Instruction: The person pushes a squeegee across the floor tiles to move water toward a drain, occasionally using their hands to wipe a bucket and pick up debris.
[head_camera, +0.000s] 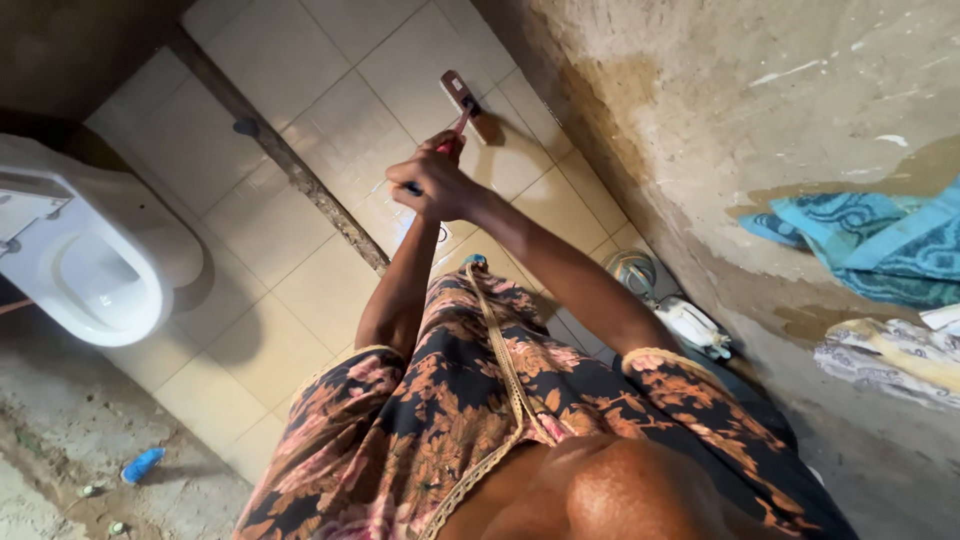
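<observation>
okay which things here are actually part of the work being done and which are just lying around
In use: red-handled scrubbing brush, gripped by both hands; cream tiled floor under its head.

Lying about: white toilet bowl, blue patterned towel, small blue object, white bottle.

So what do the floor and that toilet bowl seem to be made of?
The floor looks like glazed ceramic tile: cream squares with grout lines and a soft sheen. The toilet bowl looks like glossy white porcelain, smooth and rounded. The wall seems rough bare cement, stained and patchy.

Garment: sleeveless floral dress, black with pink-orange print | trim: beige lace edging | arms behind hands: bare, unsleeved
</observation>
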